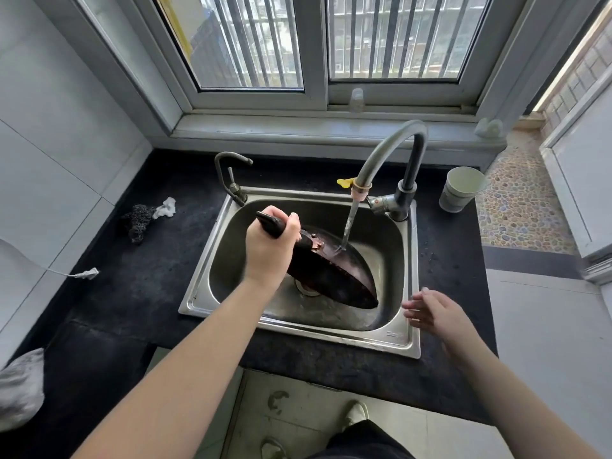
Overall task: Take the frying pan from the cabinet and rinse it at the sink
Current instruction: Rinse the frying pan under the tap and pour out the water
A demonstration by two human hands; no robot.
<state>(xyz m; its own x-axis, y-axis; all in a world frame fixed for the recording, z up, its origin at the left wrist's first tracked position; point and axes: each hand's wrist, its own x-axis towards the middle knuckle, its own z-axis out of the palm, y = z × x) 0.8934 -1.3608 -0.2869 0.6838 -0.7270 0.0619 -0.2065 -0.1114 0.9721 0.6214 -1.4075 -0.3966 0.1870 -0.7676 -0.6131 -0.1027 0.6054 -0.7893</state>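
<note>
The fingers [291, 223] of the left hand [270, 246] are curled tight round the dark handle of the dark round metal frying pan [334, 276], which is tilted steeply on its edge inside the stainless steel sink [202, 293], its lower rim down near the drain. The right hand [433, 313] hovers above the sink's near right corner with fingers spread and loose, holding nothing. A stream of water [349, 226] runs from the tall curved grey tap [390, 150] onto the pan's upper side. On the black stone surface [139, 286] lie a dark scouring pad [137, 220] to the left and a white cup [462, 188] at the far right. The pan is judged already fetched from the cabinet, and rinsing is under way; finishing the rinse and shutting off the tap appear to remain.
</note>
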